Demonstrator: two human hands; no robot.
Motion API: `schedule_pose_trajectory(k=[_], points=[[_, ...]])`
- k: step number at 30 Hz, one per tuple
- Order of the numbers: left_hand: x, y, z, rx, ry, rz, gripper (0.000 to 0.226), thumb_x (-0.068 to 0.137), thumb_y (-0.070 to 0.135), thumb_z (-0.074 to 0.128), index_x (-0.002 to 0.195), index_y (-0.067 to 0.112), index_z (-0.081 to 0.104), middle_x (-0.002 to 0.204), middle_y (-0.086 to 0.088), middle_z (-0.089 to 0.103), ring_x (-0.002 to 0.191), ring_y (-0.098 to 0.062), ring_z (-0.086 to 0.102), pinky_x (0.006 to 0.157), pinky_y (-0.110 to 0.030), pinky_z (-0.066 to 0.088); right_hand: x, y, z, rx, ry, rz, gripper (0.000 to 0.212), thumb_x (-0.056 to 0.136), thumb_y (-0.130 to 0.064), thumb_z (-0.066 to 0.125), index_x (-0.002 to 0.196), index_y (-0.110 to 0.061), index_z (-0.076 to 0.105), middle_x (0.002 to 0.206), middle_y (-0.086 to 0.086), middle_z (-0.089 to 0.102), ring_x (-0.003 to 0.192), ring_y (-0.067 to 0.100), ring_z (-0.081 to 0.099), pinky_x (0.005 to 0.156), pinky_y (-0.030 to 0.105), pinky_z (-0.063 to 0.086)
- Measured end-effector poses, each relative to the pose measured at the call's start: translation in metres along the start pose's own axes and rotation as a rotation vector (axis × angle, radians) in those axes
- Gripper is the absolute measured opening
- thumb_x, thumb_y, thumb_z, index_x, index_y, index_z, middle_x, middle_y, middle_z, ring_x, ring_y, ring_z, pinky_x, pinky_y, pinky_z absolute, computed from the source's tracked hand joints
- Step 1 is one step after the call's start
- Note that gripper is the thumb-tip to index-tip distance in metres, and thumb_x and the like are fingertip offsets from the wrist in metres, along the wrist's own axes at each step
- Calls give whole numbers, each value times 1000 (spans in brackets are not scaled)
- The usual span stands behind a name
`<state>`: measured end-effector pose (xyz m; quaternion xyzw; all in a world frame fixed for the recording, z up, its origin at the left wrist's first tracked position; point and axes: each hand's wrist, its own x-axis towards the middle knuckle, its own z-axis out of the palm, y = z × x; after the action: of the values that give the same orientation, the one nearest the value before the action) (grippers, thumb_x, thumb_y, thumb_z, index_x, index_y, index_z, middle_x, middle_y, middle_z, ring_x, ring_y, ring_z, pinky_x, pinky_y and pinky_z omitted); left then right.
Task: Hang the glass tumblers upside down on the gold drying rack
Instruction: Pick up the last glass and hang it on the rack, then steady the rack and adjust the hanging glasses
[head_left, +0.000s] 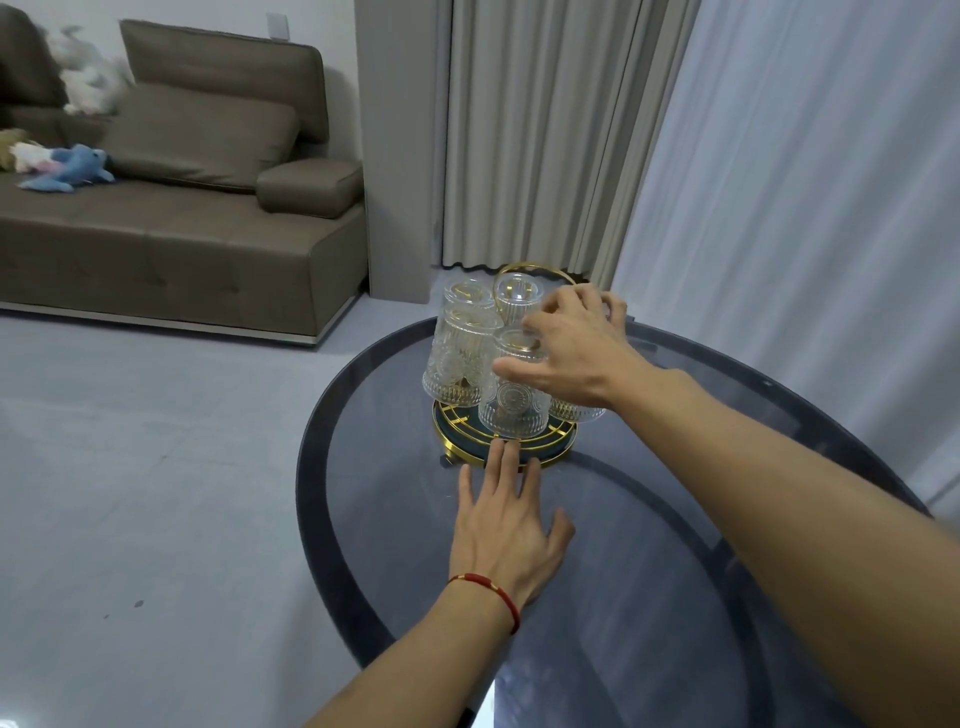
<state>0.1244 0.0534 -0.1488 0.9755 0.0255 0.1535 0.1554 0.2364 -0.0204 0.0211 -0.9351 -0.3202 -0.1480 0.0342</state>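
Head view shows your right hand (576, 348) spread open over the upside-down glass tumblers (511, 384) on the gold drying rack (550, 457), just beyond your flat, empty left hand (506, 535); a careless sweep could topple them.

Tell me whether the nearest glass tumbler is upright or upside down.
Upside down: the nearest clear patterned glass tumbler has its thick base on top and its wide rim facing the round gold drying rack.
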Motion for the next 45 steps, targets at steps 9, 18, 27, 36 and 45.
schedule_pose_trajectory(k=[9, 18, 27, 36, 45], points=[[1, 0, 3, 22, -21, -12, 69, 97, 56, 21, 156, 21, 26, 169, -9, 4, 154, -22, -9, 124, -53, 2, -39, 49, 8, 809, 211, 327, 59, 91, -26, 66, 146, -16, 46, 135, 1, 51, 125, 21, 53, 105, 41, 48], [3, -2, 4, 47, -44, -29, 68, 98, 57, 21, 157, 23, 23, 170, -6, 0, 153, -19, -12, 123, -54, 3, -26, 53, 25, 836, 136, 284, 86, 82, -42, 84, 153, -21, 39, 151, 1, 50, 134, 15, 48, 107, 31, 41], [4, -4, 4, 65, -45, -37, 71, 96, 58, 20, 157, 23, 24, 170, -5, 3, 154, -19, -9, 123, -53, 9, -27, 65, 22, 712, 204, 232, 71, 81, -43, 81, 143, -30, 51, 120, -7, 56, 100, 7, 59, 80, 16, 44], [4, -6, 5, 52, -30, -43, 71, 95, 58, 20, 156, 22, 27, 169, -5, 7, 154, -19, -6, 123, -52, 11, -23, 74, 10, 552, 78, 189, 74, 88, -47, 75, 152, -23, 48, 147, 4, 55, 132, 24, 52, 110, 46, 45], [5, -6, 5, 51, -36, -43, 71, 96, 59, 20, 156, 23, 26, 170, -4, 5, 154, -18, -7, 124, -51, 8, -21, 79, 4, 430, 1, 167, 75, 88, -56, 72, 151, -20, 51, 148, 7, 54, 139, 25, 48, 115, 45, 40]])
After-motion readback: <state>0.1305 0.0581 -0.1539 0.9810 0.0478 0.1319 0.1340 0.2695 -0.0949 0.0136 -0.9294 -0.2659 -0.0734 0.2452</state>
